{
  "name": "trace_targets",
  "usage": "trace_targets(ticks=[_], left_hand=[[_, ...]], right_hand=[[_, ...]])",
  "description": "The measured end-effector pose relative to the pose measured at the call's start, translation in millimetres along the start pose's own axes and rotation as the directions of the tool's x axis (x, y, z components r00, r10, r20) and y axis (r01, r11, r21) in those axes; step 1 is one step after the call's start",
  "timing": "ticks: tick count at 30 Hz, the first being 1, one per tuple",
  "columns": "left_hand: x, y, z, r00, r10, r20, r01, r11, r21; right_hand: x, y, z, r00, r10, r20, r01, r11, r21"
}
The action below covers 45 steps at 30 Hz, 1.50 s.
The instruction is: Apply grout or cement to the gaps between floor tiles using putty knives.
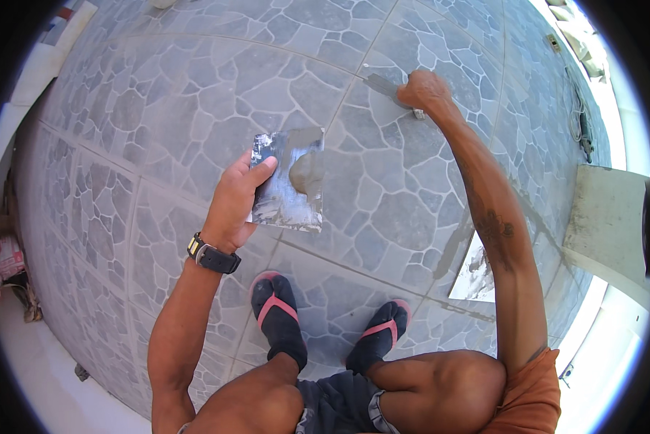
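Note:
My left hand (240,189) grips a flat, rectangular metal plate (274,195) by its left side, thumb on top. A lump of wet grey grout (307,175) sits on the plate's right part, and smears cover its edges. Farther off to the right, my right hand (425,92) is closed and held low over a tile joint. It holds a small tool mostly hidden by the fingers; only a pale end (419,113) shows below them. A dark grey streak of grout (384,87) lies along the joint beside this hand.
Stone-patterned grey tiles (390,173) cover the floor. Beside my right forearm lies a white, smeared sheet (475,271), near grout-darkened joints (455,249). A pale block-like structure (607,217) stands at right; a corded tool (585,137) lies beyond it. My feet (278,311) are in pink flip-flops.

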State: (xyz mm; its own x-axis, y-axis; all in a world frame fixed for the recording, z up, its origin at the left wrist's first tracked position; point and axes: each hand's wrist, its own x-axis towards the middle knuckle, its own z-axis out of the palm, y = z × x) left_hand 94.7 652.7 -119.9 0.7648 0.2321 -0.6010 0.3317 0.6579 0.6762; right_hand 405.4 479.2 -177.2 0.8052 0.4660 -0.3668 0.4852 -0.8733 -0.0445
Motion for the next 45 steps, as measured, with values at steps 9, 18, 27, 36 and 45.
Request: trace_targets(ticks=[9,18,27,36,45], left_hand=[[-3,1,3,0.998,-0.042,-0.044,0.041,0.999,-0.027],[-2,-1,6,0.999,-0.047,-0.021,0.046,0.999,-0.021],[-4,5,11,0.999,-0.038,-0.001,0.038,0.999,-0.029],[-6,2,14,1.0,-0.015,-0.021,0.015,1.0,-0.011],[-7,2,16,0.997,-0.052,-0.053,0.052,0.999,-0.009]], right_hand=[[48,-62,9,0.979,-0.203,-0.033,0.206,0.963,0.176],[20,-66,77,0.792,-0.512,-0.332,0.443,0.857,-0.264],[30,-17,-11,0.966,-0.254,-0.054,0.256,0.966,0.035],[56,-64,9,0.959,-0.261,-0.107,0.269,0.961,0.067],[75,-18,-23,0.744,-0.667,-0.031,0.666,0.745,-0.046]])
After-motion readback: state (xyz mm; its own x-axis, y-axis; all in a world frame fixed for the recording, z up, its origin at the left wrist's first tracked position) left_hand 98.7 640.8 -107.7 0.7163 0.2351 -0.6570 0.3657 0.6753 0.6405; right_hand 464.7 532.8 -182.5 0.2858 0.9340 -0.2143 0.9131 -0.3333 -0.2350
